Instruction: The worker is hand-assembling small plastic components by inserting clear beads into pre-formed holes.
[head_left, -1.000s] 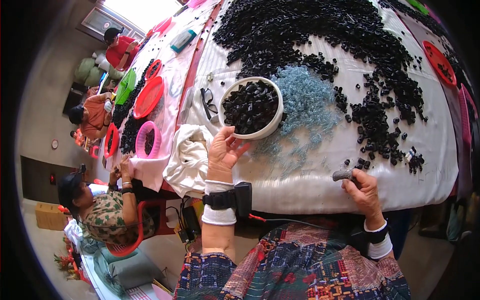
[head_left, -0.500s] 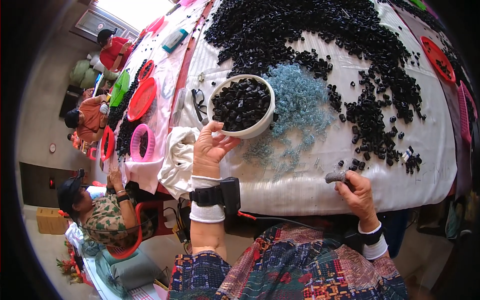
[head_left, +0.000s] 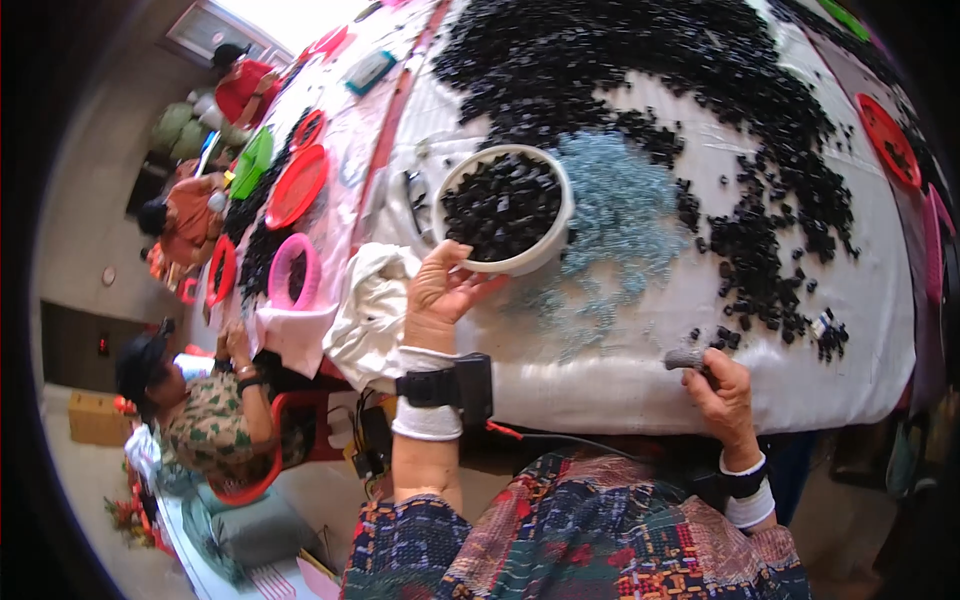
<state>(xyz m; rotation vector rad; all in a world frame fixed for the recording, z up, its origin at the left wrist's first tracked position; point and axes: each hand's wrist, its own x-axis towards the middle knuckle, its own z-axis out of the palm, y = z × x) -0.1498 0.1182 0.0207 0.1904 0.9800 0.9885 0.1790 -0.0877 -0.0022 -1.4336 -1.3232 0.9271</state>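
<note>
My left hand (head_left: 443, 292) grips the near rim of a round white bowl (head_left: 571, 205), thumb at the edge and fingers beneath. Small black cap-like pieces (head_left: 503, 205) fill the bowl, which is tilted slightly toward me. A heap of small clear bluish pieces (head_left: 620, 205) lies on the white cloth just right of the bowl. Near the table's front edge, my right hand (head_left: 722, 395) is closed around a short dark grey finger-shaped piece (head_left: 684, 358). Whether that piece is held or worn over a fingertip cannot be made out.
More black pieces (head_left: 620, 55) spread across the far side of the cloth (head_left: 590, 395). A crumpled white cloth (head_left: 372, 310) lies left of my left hand. Red trays (head_left: 298, 188) and a pink basket (head_left: 293, 272) stand on the neighbouring table, where a person in camouflage (head_left: 205, 425) sits.
The whole view has swung slightly, so table, bowl and hands appear farther right and a little blurred. Both hands keep the same grips.
</note>
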